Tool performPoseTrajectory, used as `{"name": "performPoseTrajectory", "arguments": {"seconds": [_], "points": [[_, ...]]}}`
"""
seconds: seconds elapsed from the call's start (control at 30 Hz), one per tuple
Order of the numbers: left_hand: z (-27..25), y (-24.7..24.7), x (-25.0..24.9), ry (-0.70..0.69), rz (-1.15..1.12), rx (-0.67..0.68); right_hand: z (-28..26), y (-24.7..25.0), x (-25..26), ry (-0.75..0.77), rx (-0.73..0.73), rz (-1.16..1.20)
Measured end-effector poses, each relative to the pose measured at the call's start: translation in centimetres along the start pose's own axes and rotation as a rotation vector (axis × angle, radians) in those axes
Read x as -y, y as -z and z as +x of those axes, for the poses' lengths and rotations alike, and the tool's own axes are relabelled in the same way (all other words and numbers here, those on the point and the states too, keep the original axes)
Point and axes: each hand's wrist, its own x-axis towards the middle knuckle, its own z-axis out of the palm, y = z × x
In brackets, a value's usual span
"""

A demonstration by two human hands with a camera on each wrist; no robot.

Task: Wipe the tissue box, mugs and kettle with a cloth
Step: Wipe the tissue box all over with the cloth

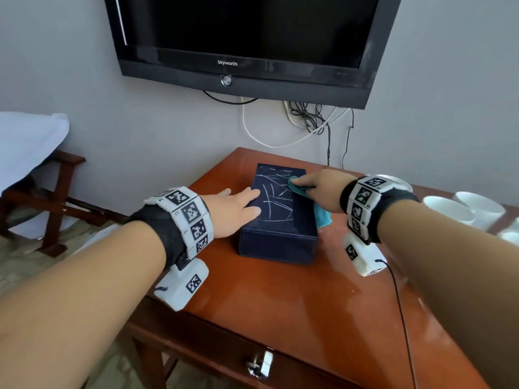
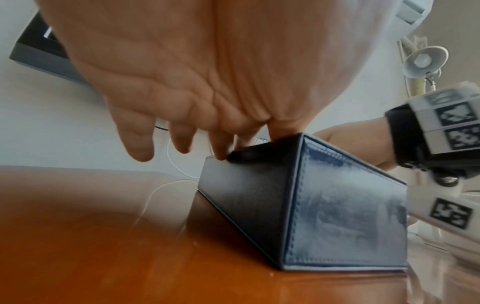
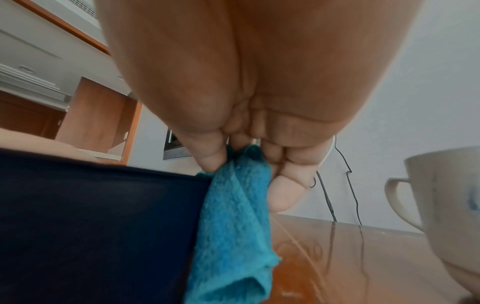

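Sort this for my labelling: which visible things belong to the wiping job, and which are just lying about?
Job: tissue box, cloth, mugs, right hand, left hand.
Lying about: television, wall cables, desk, desk lamp.

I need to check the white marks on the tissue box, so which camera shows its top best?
The head view: it looks down on the tissue box and its marked top. The left wrist view shows only two side walls, the right wrist view one dark side behind the cloth.

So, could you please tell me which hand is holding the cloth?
The right hand grips the teal cloth on the tissue box; the left hand only rests flat on it.
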Motion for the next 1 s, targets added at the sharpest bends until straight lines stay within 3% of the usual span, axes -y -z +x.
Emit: {"name": "performPoseTrajectory", "arguments": {"seconds": [0.5, 0.73, 1.0], "points": [[-0.6, -1.2, -0.3, -0.017, -0.052, -0.067, -10.6, 0.3, 2.7, 0.121, 0.096, 0.031], [-0.5, -0.7, 0.0, -0.047, -0.131, -0.062, -8.4, 0.3, 2.3, 0.099, 0.11, 0.019], [0.0, -0.6, 1.4, -0.121, -0.088, -0.066, -1.5, 0.8, 1.3, 0.046, 0.084, -0.036]]}}
